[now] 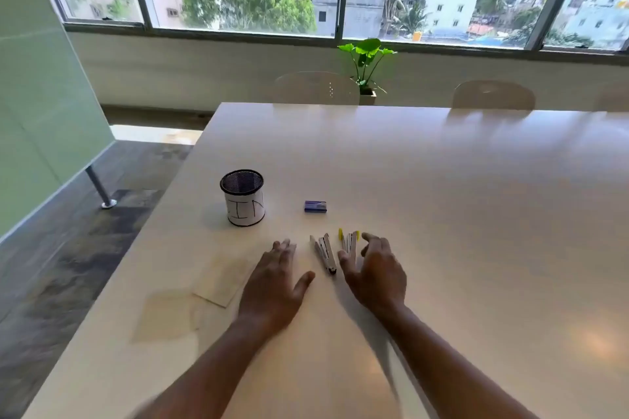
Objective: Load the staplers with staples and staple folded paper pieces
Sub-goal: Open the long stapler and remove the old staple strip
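Note:
Two small staplers lie on the white table (pixel 442 214) between my hands: a white one (pixel 325 253) with its top swung open, and a yellow-trimmed one (pixel 349 241) just right of it. A small blue staple box (pixel 315 206) sits a little farther back. Two pale folded paper pieces lie to the left, one (pixel 223 279) nearer the staplers and one (pixel 165 316) closer to the table's edge. My left hand (pixel 275 286) hovers flat with straight fingers left of the white stapler. My right hand (pixel 376 270) has loosely curved fingers beside the yellow stapler and grips nothing.
A black mesh pen cup (pixel 242 197) wrapped in a white label stands at the back left of the work area. The table's left edge runs diagonally close to the papers. Chairs (pixel 316 88) and a potted plant (pixel 366 68) stand beyond the far edge.

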`<state>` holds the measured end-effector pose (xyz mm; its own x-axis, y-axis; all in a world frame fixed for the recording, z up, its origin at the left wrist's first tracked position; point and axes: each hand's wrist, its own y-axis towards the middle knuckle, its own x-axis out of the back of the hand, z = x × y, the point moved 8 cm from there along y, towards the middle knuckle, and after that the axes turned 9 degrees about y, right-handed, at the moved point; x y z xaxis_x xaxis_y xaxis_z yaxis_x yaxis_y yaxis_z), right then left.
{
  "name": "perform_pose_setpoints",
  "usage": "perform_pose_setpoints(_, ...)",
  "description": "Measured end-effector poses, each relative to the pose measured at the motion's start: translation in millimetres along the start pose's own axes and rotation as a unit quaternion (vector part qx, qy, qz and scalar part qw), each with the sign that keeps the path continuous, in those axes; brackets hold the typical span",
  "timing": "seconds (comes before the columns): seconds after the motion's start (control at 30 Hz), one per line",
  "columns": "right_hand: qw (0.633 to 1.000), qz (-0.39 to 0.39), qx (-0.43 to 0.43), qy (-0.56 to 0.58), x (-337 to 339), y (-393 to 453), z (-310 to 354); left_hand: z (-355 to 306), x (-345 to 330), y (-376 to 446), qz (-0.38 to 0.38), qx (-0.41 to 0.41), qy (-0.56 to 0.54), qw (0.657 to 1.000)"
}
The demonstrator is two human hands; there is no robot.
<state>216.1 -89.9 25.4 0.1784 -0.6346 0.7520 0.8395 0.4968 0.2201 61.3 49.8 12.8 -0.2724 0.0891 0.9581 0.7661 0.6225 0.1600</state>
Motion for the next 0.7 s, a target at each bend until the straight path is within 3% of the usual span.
perform_pose_setpoints(0.33,0.999,-0.024,-0.001,-0.046,2,2,0,2,2,1,-0.054,0.0,-0.012,0.998)
perform_pose_setpoints(0.57,0.998,-0.047,-0.033,0.006,5,2,-14,2,8,-4,-0.104,-0.007,-0.068,0.992)
perform_pose_setpoints(0.7,0.991,-0.066,0.047,0.111,10,-3,-9,-3,16,-3,-0.139,-0.042,-0.102,0.984)
